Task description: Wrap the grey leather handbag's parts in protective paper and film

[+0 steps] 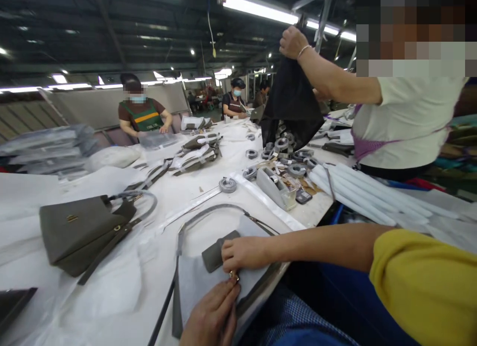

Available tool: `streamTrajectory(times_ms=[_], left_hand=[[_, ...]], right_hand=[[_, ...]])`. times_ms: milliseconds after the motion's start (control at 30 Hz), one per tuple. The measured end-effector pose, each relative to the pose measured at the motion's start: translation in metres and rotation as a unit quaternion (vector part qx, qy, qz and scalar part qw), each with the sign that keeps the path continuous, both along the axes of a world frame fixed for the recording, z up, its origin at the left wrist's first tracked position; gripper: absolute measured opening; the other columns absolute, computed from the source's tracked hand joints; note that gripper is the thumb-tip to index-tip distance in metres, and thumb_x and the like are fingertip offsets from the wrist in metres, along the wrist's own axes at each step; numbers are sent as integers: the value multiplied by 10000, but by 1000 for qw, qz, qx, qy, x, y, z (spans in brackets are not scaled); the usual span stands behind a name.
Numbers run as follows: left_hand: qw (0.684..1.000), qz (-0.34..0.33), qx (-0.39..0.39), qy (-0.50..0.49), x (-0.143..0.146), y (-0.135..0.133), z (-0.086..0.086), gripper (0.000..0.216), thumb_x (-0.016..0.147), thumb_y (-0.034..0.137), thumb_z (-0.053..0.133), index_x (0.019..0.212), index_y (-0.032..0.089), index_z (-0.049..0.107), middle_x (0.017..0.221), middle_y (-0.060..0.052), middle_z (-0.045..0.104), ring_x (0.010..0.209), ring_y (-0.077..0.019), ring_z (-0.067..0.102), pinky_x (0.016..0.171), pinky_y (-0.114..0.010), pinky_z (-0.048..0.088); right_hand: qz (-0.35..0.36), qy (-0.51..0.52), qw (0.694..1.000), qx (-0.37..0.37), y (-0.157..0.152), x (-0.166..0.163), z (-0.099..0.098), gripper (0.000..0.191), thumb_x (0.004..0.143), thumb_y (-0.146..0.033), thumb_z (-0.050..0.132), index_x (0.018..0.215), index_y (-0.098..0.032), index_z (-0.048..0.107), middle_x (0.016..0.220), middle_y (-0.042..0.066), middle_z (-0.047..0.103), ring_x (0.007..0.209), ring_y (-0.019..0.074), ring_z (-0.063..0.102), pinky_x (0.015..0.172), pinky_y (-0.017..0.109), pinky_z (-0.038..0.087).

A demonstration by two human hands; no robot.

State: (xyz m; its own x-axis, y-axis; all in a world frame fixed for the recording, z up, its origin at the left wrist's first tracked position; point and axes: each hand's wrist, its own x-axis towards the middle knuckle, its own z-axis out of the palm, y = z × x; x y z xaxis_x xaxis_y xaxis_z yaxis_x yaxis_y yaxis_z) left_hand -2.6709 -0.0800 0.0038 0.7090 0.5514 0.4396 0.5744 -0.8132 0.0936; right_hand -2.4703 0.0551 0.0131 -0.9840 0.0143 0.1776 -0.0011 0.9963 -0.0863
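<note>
A dark olive handbag (177, 306) lies in front of me with a pale grey sheet (197, 276) over its face. Its wrapped handle (208, 209) arches away from me across the table. My left hand (212, 311) pinches a small gold metal fitting (234, 276) at the bag's near side. From the right, my right hand (246, 252) comes down with its fingers curled closed, thumb and fingertips at that same fitting. An olive flap-like piece (219, 251) lies on the sheet, against the right hand's knuckles. The fitting is partly hidden by my fingertips.
Another olive handbag (80, 227) rests at left on the white table (149, 296). A tape dispenser (274, 187), grey rolls (228, 184) and white foam tubes (365, 192) sit beyond my right arm. A co-worker at right lifts a black bag (290, 103); others work farther back.
</note>
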Motion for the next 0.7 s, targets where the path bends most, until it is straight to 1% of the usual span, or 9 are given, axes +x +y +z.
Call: streamTrajectory(times_ms=[100,233,400,467,533,600,633,667,700], left_hand=[[1000,-2,19,2,-4,3,-9,462,845,94,497,1290,147,610,1296,-92,651,1170,-187,637,1017,-248,500],[999,-2,32,1,-3,5,-11,444,852,89,477,1270,130,622,1297,-100,648,1169,-186,639,998,-246,516],[999,-5,39,22,-3,5,-14,428,886,91,467,1294,104,596,1326,-108,626,1191,-186,624,1006,-258,513],[999,-5,36,28,-5,4,-16,422,902,106,471,1310,101,582,1339,-109,616,1196,-192,621,1002,-270,519],[999,-4,31,16,-7,3,-17,400,925,144,479,1311,111,582,1332,-108,621,1169,-195,638,991,-277,530],[1000,2,14,1,-7,2,-17,392,945,187,493,1325,134,575,1333,-98,621,1152,-194,646,1006,-284,522],[1000,6,3,-5,-6,1,-16,401,950,198,504,1344,150,564,1340,-88,616,1156,-189,643,1029,-283,505],[1000,9,-8,-8,-5,0,-15,422,950,200,518,1369,166,548,1350,-76,611,1165,-183,637,1056,-277,482],[1000,14,-20,-9,-4,-1,-15,452,946,195,533,1398,188,526,1361,-60,604,1174,-176,630,1081,-267,456]], right_hand=[[-27,-1,999,28,-10,-2,-3,118,939,-245,566,879,-158,620,888,70,625,916,212,494,882,303,394],[-76,4,997,25,-24,-2,-3,89,885,-229,589,852,-147,596,854,75,592,845,204,480,874,311,405],[-122,24,992,6,-26,-2,-1,93,877,-234,595,838,-149,600,876,79,603,878,199,502,870,297,423],[-150,30,988,0,-33,0,2,76,871,-221,605,858,-147,611,913,87,629,906,200,530,843,303,440],[-168,65,984,-14,-54,7,6,102,887,-192,579,962,-141,626,1021,92,664,982,201,563,861,315,449],[-180,139,973,-46,-87,24,5,197,919,-170,524,1092,-147,615,1156,73,672,1063,180,583,922,303,442],[-194,180,962,-71,-107,37,0,223,933,-172,502,1129,-154,609,1190,59,672,1073,162,596,937,280,440],[-224,219,944,-101,-130,52,-9,230,947,-185,484,1137,-160,611,1190,50,679,1061,146,612,928,252,446],[-274,251,918,-136,-153,70,-21,225,962,-201,468,1122,-167,622,1160,45,692,1027,133,631,897,227,459]])
